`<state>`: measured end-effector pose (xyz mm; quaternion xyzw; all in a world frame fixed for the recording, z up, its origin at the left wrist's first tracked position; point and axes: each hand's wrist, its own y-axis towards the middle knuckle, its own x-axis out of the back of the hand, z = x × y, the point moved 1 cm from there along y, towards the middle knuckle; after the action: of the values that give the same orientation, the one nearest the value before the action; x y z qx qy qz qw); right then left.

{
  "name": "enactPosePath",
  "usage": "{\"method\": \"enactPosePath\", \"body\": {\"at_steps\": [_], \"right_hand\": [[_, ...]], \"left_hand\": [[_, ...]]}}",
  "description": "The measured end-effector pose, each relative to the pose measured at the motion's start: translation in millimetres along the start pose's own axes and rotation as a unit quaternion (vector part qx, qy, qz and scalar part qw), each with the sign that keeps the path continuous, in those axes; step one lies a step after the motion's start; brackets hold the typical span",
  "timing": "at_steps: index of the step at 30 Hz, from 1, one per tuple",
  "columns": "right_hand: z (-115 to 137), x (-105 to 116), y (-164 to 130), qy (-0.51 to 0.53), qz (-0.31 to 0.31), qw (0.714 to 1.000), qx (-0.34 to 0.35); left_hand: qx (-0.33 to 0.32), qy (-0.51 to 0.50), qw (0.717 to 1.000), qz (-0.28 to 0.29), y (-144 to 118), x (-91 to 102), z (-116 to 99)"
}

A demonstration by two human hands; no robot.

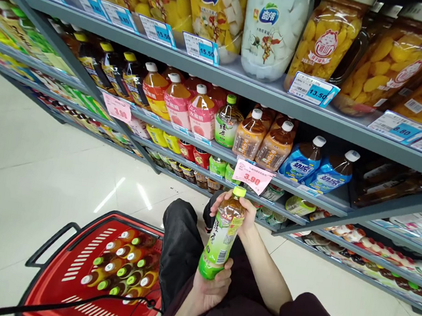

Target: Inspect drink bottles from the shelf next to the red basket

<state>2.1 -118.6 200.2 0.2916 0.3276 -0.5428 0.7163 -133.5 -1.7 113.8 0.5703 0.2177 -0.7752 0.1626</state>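
The head view looks down at two hands holding one green tea bottle [223, 233]. The left hand [210, 288] is curled under the bottom of the bottle and its fingers press on the green base. The right hand [244, 212] is wrapped around the top, just under the green cap. Both hands are closed on the bottle, so it sits between them, tilted a little, in front of the person's dark lap.

I think the step is to handle this bottle with care. To do it well, the bottom hand should carry the weight and the top hand should only steer. The bottle looks smooth and full, so a loose hold could let it slip. It is best to keep the label facing up, so it is easy to read.

Down on the left is a red basket [62, 263] on the pale floor [19, 152]. Many more bottles with green, white and yellow caps lie packed in it. A black strap lies across its near edge.

Just above the hands a pink price tag [252, 176] hangs from the grey shelf [319, 197]. More drink bottles stand in rows on the shelf. Higher up are big jars of yellow fruit [325, 43].
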Motion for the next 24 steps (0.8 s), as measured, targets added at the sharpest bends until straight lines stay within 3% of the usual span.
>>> {"method": "enactPosePath", "body": {"at_steps": [5, 14, 24], "right_hand": [[-12, 3, 4, 0.027, -0.022, 0.999, -0.006], [-11, 18, 5, 0.126, -0.036, 0.991, -0.013], [-7, 8, 4, 0.049, -0.077, 0.993, -0.069]], "left_hand": [[0.011, -0.053, 0.998, 0.012, -4, -1.4, 7], [-0.005, 0.042, 0.999, 0.003, 2, -30.8, 7], [-0.106, 0.161, 0.975, -0.108, 2, -31.2, 7]]}}
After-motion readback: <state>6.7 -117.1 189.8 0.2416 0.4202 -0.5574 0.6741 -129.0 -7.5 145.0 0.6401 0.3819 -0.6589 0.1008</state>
